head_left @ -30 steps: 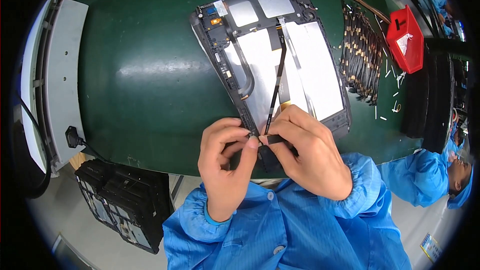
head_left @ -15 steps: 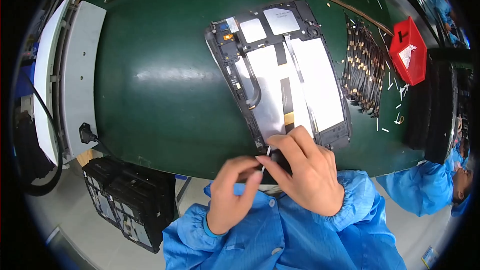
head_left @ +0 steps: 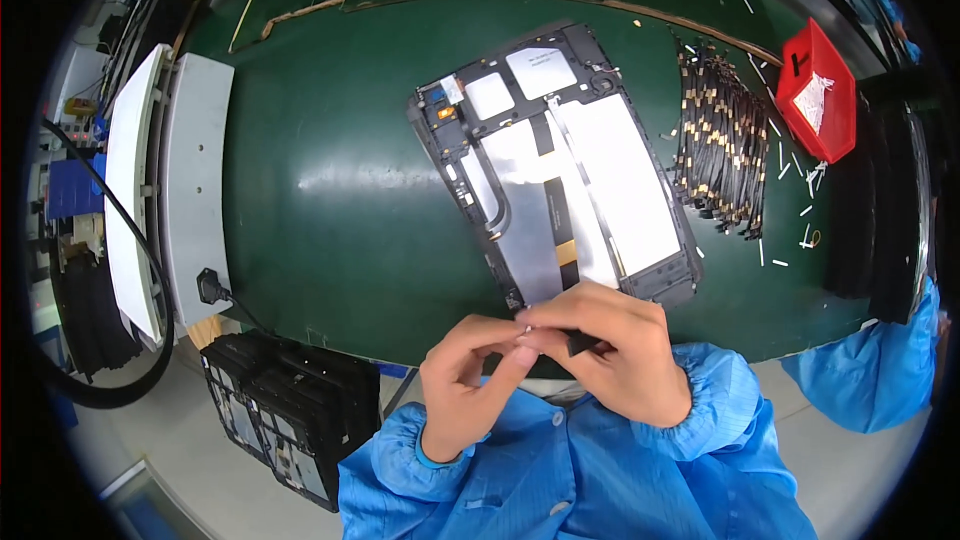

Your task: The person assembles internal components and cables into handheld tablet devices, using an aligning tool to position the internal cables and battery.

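Observation:
My left hand (head_left: pixel 465 365) and my right hand (head_left: pixel 620 340) meet fingertip to fingertip at the near edge of the table. Both pinch a small white strip, mostly covered by the fingers. A short black piece (head_left: pixel 583 342) sticks out under the fingers of my right hand; its kind I cannot make out. Just beyond the hands lies an opened flat device chassis (head_left: pixel 625 180), tilted, with a black frame, large silver panels, dark ribbon cables and an orange connector. My fingers partly hide its near edge.
A bundle of thin black cables with gold bands (head_left: pixel 722 140) lies right of the chassis. Beyond it stand a red bin (head_left: pixel 815 125) and scattered white strips. At left is a white-grey device (head_left: pixel 197 180) with a plugged cord. Stacked black chassis (head_left: pixel 290 410) stand below the table's left edge.
My left fingers have closed in to meet my right fingertips at the white strip, which now shows less. The black piece has come into sight. The whole view has shifted slightly.

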`<action>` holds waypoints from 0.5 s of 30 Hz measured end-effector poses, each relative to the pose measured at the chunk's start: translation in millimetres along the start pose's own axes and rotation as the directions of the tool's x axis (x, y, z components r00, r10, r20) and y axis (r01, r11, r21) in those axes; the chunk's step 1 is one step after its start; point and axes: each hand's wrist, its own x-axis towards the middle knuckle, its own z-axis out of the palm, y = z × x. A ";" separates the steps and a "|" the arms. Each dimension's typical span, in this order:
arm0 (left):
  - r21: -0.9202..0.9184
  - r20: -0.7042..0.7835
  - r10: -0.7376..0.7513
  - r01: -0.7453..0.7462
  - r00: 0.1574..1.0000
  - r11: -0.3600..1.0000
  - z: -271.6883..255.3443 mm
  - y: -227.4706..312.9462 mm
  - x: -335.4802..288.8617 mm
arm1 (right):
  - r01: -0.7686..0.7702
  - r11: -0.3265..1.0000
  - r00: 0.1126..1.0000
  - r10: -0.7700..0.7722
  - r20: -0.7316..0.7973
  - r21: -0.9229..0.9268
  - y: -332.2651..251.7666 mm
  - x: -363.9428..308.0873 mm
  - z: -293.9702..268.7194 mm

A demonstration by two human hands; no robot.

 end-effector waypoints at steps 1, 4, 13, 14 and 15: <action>0.004 0.009 0.003 -0.003 1.000 1.000 -0.8 -0.5 -0.2 | 0.137 0.989 0.991 -0.137 0.000 -0.051 4.4 -1.2 -3.1; 0.051 0.113 0.080 -0.086 0.990 0.995 -9.9 1.1 2.9 | 0.312 0.937 0.948 -0.319 -0.018 -0.156 9.0 -5.8 -5.0; 0.575 0.214 0.490 -0.515 0.845 0.636 -5.1 5.7 31.4 | -0.064 0.772 0.579 -0.487 -0.654 -0.632 -28.4 3.6 -144.5; 0.558 0.219 0.499 -0.527 0.838 0.640 -4.4 3.2 33.9 | -0.097 0.770 0.511 -0.506 -0.695 -0.631 -18.0 12.0 -182.4; 0.556 0.176 0.505 -0.508 0.845 0.657 -6.1 1.7 33.9 | -0.123 0.759 0.594 -0.460 -0.660 -0.639 0.2 18.3 -226.8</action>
